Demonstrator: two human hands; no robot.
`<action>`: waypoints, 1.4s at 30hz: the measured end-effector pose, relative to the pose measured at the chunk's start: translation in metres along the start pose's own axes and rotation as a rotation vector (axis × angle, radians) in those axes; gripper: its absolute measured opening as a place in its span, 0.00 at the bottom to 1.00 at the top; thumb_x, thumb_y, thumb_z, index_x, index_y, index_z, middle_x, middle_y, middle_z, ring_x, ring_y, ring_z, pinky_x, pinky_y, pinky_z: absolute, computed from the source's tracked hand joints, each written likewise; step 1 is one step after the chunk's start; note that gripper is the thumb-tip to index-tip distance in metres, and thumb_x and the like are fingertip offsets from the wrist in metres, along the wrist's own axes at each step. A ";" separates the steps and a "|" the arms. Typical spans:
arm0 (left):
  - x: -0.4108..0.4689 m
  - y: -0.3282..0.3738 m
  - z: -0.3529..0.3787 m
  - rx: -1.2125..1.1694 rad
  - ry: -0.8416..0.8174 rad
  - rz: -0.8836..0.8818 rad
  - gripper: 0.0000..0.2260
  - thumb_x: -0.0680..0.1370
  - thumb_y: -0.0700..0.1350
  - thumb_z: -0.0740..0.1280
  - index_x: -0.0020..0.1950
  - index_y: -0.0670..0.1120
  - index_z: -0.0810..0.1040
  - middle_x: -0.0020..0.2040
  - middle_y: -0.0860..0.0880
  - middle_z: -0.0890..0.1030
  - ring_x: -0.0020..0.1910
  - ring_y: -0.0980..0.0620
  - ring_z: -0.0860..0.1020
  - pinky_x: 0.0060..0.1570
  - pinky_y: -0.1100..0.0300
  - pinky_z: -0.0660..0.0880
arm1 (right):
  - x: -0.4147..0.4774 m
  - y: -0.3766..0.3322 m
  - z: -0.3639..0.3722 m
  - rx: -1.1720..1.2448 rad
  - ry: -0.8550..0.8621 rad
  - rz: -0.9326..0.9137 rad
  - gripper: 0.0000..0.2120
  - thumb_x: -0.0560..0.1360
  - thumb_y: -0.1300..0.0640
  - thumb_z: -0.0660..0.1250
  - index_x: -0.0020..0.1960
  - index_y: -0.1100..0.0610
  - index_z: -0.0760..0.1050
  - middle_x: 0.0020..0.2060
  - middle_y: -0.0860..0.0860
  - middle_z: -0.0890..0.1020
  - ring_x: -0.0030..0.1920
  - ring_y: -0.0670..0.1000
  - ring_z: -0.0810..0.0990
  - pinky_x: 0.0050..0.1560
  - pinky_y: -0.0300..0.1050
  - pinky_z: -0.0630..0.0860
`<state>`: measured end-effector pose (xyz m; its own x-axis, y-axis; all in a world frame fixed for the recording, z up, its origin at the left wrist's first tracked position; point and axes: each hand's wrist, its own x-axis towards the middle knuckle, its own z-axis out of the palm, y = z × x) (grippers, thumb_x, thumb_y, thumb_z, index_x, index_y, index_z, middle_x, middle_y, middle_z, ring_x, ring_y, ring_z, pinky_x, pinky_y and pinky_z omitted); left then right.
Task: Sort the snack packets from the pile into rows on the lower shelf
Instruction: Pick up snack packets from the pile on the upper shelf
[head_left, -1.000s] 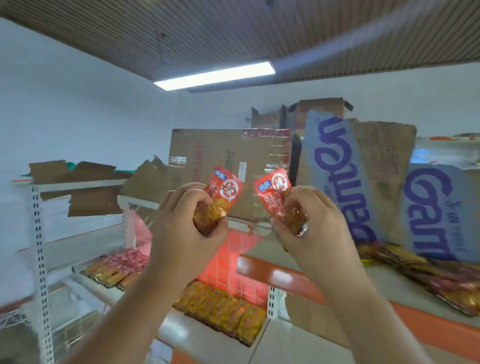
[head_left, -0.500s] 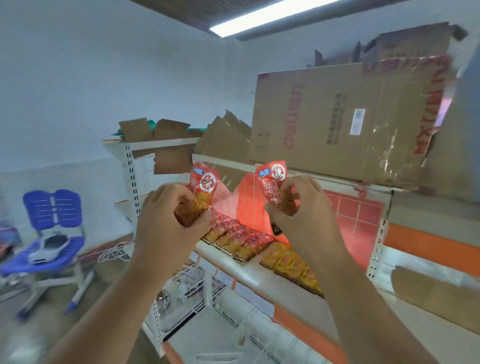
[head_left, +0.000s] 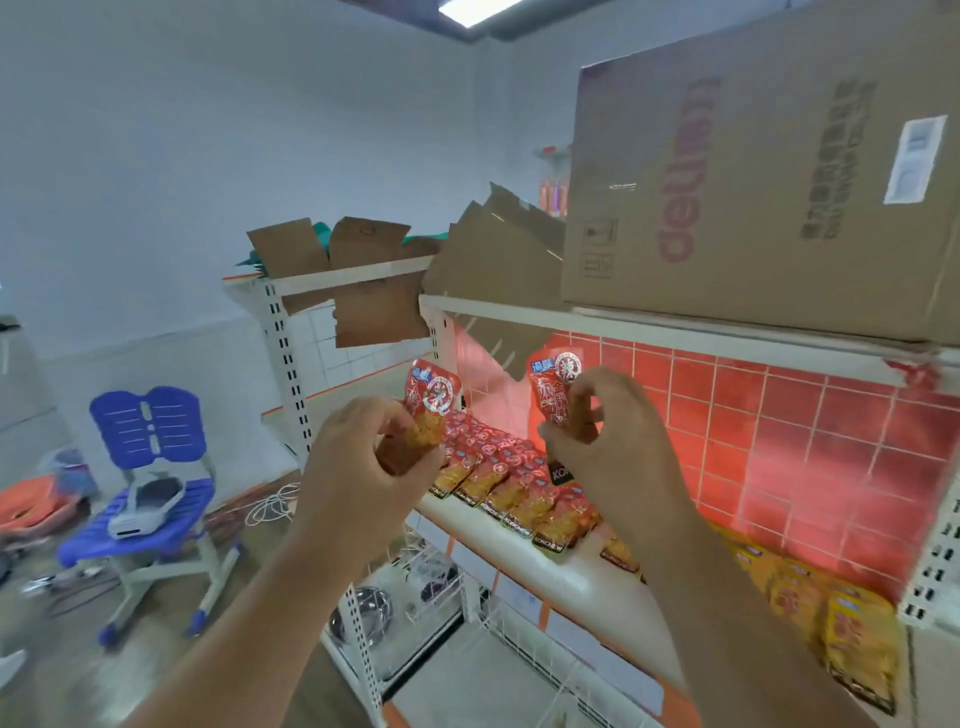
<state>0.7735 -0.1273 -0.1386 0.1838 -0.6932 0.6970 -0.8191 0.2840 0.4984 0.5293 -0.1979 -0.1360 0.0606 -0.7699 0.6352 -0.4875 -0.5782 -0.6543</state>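
Snack packets: left hand (head_left: 363, 467) grips one (head_left: 423, 415), right hand (head_left: 613, 447) another (head_left: 556, 395).

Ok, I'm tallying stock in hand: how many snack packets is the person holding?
2. The left packet is held in the left hand; the right packet is pinched in the right hand, both before the shelf. Any stacked behind them would be hidden.

It looks like a small shop or its stockroom — white slotted retail shelving (head_left: 283, 353) carries neat rows of red snack packets (head_left: 498, 467) and yellow packets (head_left: 841, 623), with cardboard boxes (head_left: 753, 182) stacked on top. A blue chair (head_left: 150, 431) and loose cables (head_left: 270, 506) sit on the bare floor.
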 end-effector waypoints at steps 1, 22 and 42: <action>0.009 -0.012 0.013 -0.011 -0.019 -0.008 0.14 0.71 0.57 0.77 0.48 0.62 0.73 0.46 0.63 0.77 0.48 0.60 0.76 0.47 0.55 0.77 | 0.008 0.011 0.013 -0.012 -0.016 0.019 0.15 0.72 0.48 0.77 0.47 0.43 0.69 0.50 0.42 0.73 0.49 0.41 0.75 0.45 0.38 0.73; 0.083 -0.202 0.218 0.020 -0.427 -0.155 0.16 0.69 0.67 0.70 0.42 0.60 0.68 0.44 0.60 0.73 0.45 0.58 0.73 0.40 0.63 0.69 | 0.066 0.173 0.212 -0.252 -0.294 0.487 0.19 0.69 0.39 0.73 0.43 0.44 0.63 0.40 0.45 0.73 0.35 0.42 0.69 0.31 0.41 0.59; 0.106 -0.314 0.329 0.110 -0.762 0.232 0.28 0.63 0.63 0.77 0.55 0.49 0.78 0.46 0.48 0.78 0.42 0.46 0.80 0.39 0.52 0.81 | 0.059 0.188 0.334 -0.625 -0.081 0.917 0.20 0.70 0.42 0.74 0.53 0.49 0.69 0.46 0.47 0.77 0.47 0.52 0.79 0.46 0.49 0.79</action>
<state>0.8716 -0.5079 -0.3915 -0.3867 -0.8972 0.2134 -0.8470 0.4371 0.3027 0.7319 -0.4421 -0.3586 -0.5019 -0.8645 -0.0265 -0.7284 0.4390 -0.5260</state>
